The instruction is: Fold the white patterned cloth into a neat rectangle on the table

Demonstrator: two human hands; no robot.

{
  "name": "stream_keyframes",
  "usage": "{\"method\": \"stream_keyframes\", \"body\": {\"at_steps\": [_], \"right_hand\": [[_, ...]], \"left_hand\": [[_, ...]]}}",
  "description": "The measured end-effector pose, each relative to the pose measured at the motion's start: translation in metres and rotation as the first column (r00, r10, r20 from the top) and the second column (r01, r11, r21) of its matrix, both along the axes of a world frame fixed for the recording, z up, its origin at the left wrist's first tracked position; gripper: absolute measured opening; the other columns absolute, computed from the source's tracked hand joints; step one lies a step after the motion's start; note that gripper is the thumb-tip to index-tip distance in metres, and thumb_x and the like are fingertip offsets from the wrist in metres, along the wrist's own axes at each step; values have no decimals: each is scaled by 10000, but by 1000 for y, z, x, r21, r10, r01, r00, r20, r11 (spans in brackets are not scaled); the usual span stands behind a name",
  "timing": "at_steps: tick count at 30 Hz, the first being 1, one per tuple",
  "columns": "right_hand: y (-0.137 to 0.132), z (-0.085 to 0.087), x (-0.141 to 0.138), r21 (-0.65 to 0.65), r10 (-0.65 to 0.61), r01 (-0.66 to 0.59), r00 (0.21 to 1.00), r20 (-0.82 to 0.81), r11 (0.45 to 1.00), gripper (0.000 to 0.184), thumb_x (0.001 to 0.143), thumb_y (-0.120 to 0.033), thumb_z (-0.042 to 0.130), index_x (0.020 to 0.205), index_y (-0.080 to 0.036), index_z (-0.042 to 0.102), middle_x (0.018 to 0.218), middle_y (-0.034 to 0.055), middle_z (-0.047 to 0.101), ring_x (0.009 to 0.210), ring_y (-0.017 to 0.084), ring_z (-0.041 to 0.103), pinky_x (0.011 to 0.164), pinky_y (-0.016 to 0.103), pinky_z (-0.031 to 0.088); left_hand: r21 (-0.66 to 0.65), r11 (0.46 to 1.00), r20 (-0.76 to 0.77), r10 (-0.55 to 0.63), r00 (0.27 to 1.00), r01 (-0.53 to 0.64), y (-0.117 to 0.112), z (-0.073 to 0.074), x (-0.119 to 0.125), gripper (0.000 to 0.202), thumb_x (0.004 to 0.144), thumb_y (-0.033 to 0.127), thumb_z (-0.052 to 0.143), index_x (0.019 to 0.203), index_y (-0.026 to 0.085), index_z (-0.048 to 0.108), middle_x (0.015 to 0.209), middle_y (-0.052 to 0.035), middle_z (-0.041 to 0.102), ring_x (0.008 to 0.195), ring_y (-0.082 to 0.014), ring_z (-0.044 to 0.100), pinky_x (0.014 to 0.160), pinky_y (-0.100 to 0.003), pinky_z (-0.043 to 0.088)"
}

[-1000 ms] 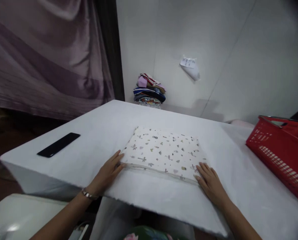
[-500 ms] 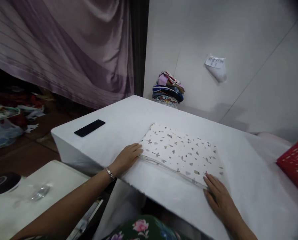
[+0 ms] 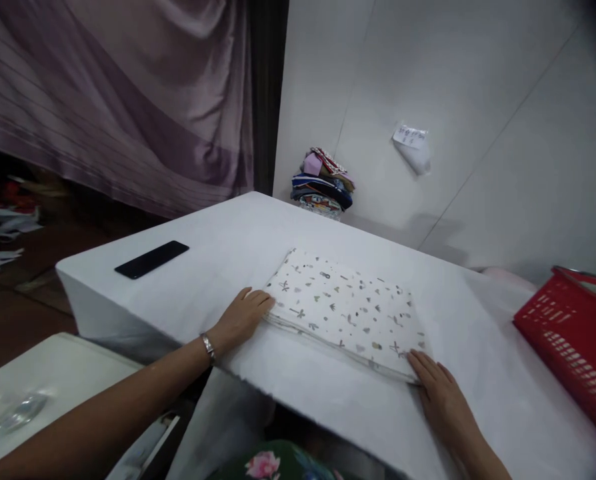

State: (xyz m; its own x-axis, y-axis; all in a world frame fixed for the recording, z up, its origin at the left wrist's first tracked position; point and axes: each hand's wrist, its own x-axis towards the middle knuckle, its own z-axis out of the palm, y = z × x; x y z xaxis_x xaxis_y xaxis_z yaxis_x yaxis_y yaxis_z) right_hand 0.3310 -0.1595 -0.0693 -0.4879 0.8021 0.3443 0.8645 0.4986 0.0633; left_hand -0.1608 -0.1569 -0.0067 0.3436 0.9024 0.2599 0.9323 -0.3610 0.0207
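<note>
The folded printed cloth (image 3: 345, 310) is pressed by the flat, outstretched left hand (image 3: 241, 320) and right hand (image 3: 441, 397); the wall note (image 3: 412, 143) is unreadable.

Paper note (image 3: 411, 136) on wall — writing too small, blurred; nothing else legible.

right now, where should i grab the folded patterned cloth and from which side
Probably at its two near corners, coming from the near side. The folded patterned cloth lies flat on the table, and its stacked layers show along that near edge, where fingers could slide under. The left hand and right hand rest, open, at those corners.
</note>
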Motion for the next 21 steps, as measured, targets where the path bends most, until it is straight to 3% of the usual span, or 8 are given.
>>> {"method": "stream_keyframes", "body": {"at_steps": [3,8,11,17,21], "right_hand": [[2,0,1,74,20,-17,999,-44,997,537,744,-73,355,1243,-180,521,1205,100,591,1112,237,549,908,422,467],[7,5,0,206,-12,32,995,-98,978,407,798,-151,390,1173,-161,546,1158,125,602,1044,246,578,866,416,494],[8,13,0,238,-20,44,995,-102,970,356,796,-165,407,1115,-170,566,1111,123,615,1010,244,583,857,419,492],[2,34,-6,188,-46,82,981,-189,979,356,789,-148,425,1118,-197,552,1093,107,610,1011,238,562,856,414,483],[2,38,-14,63,-109,139,930,-351,988,373,794,-168,423,1144,-215,542,1160,97,577,1077,231,523,936,433,435]], "left_hand": [[24,1000,44,8,999,-9,-8,0,28,481,757,50,401,1212,175,495,1279,-93,511,1234,-233,383,1064,-471,184],[-40,952,164,-293,942,304,-16,-3,113,506,780,238,520,1273,215,407,1322,-71,464,1253,-223,349,1097,-449,119],[-50,920,195,-374,907,390,-8,-8,162,575,779,278,545,1312,208,342,1345,-85,433,1259,-231,330,1090,-442,136],[-48,895,221,-424,878,444,12,-12,241,571,801,277,505,1327,164,314,1301,-133,450,1161,-268,405,987,-441,279],[-91,900,216,-401,890,427,24,-9,274,507,813,170,424,1310,157,324,1209,-142,508,1048,-260,480,851,-414,374]]}}
